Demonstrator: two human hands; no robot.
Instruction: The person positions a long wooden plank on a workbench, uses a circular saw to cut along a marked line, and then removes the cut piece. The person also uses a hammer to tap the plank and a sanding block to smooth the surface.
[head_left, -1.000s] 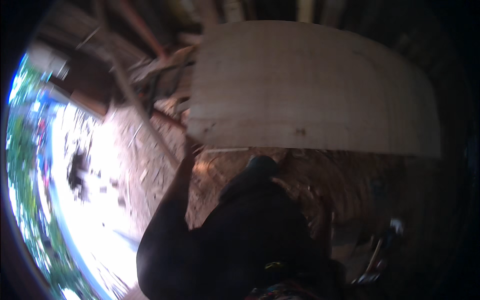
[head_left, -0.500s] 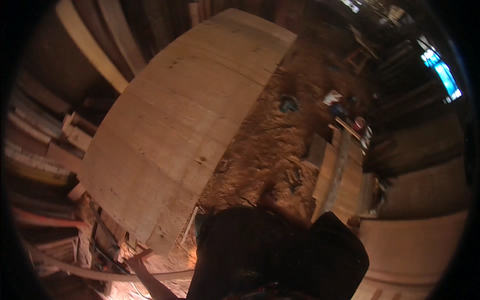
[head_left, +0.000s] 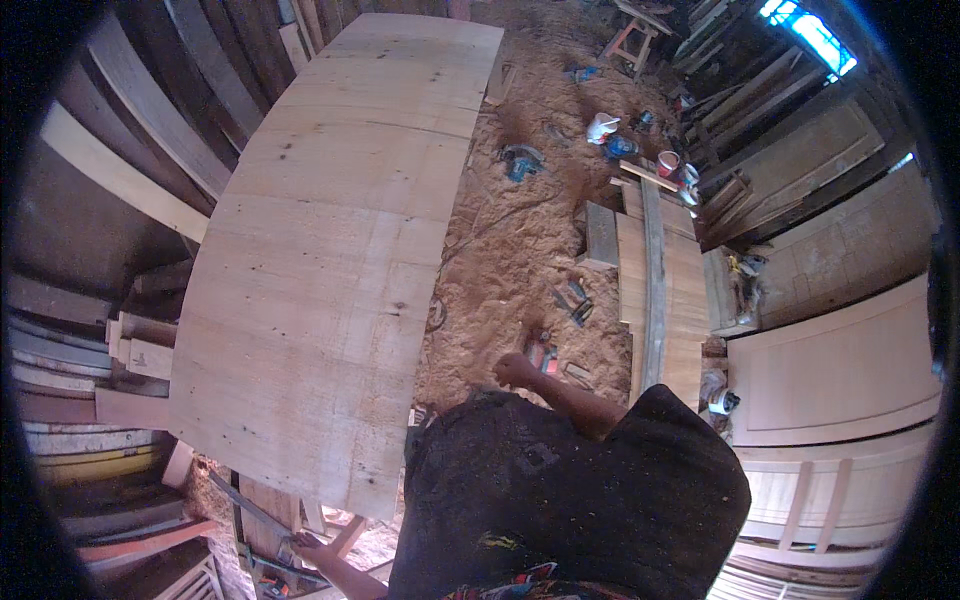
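Observation:
A large pale plywood sheet (head_left: 310,260), speckled with small dark knots, lies flat to my left and reaches far ahead. My left hand (head_left: 314,549) is below its near end, fingers stretched out, close to a thin dark bar (head_left: 250,508) and a short wooden piece (head_left: 347,536). Whether it touches either one I cannot tell. My right hand (head_left: 515,371) hangs in front of my dark shirt (head_left: 560,490), fingers curled in with nothing visible in them. It is above the sawdust-covered floor, apart from the sheet.
A blue power tool (head_left: 521,163) lies on the sawdust. To the right are stacked boards (head_left: 680,310), a grey block (head_left: 600,237), a red-and-white bucket (head_left: 668,163) and a panelled wooden door (head_left: 835,365). Planks (head_left: 125,170) lean along the left side; a wooden stool (head_left: 630,45) stands far ahead.
My view has turned, and the plywood sheet now lies more lengthwise ahead. The picture is brighter and sharper. My right hand, blurred before, now shows plainly in front of my shirt.

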